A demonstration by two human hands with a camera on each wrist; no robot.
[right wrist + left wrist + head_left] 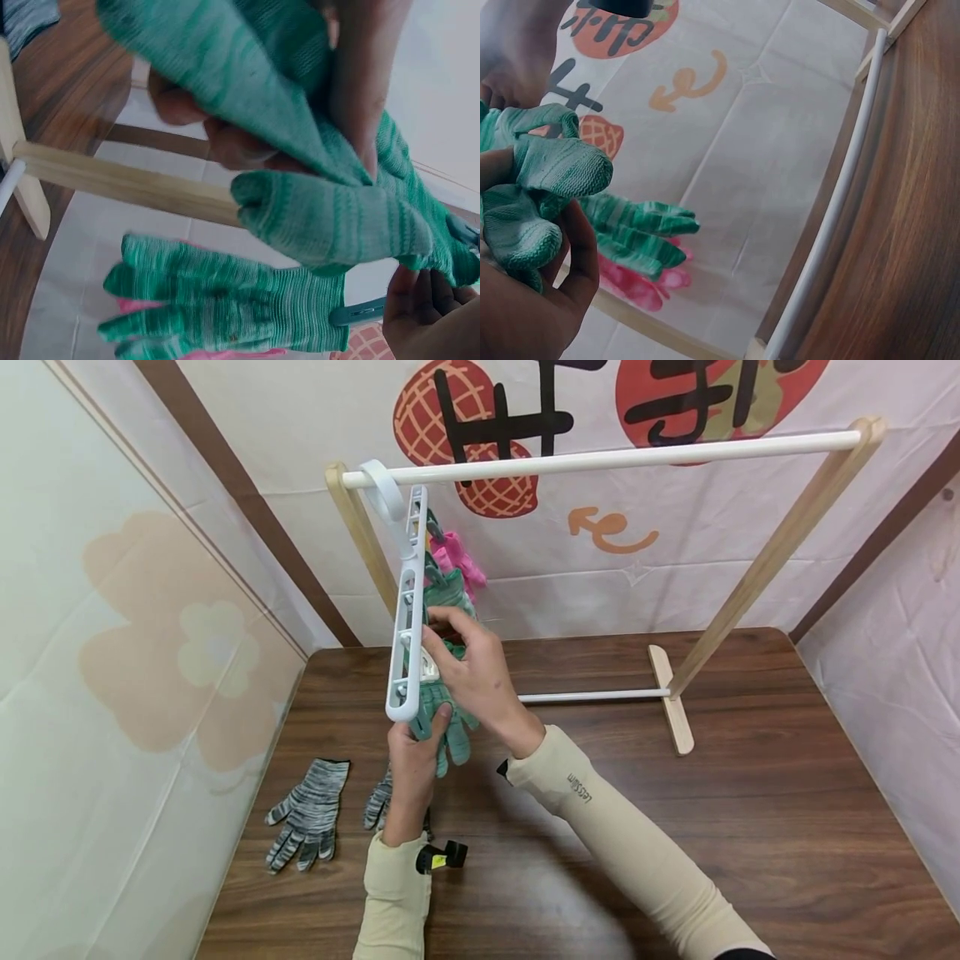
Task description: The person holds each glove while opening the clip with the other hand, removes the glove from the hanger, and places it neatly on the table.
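Note:
A light grey clip hanger [409, 610] hangs by its hook from the rack. My left hand [414, 768] is below its near end and grips the finger part of a green striped glove [437, 697], with the thumb across the fabric. My right hand [480, 677] is higher up, its bent fingers pinching the same glove's cuff end beside a teal clip [463, 231]. Another green glove [225, 304] hangs from its own teal clip [358, 312], farther along the hanger. Behind that one hangs a pink glove [459, 560].
A white rail [600, 462] on wooden posts forms the rack, with a lower white bar [592, 697] near the table. Grey striped gloves lie on the dark wooden table [600, 860]: one glove [309, 814] at left, another glove [378, 799] partly behind my left forearm. Printed fabric walls surround it.

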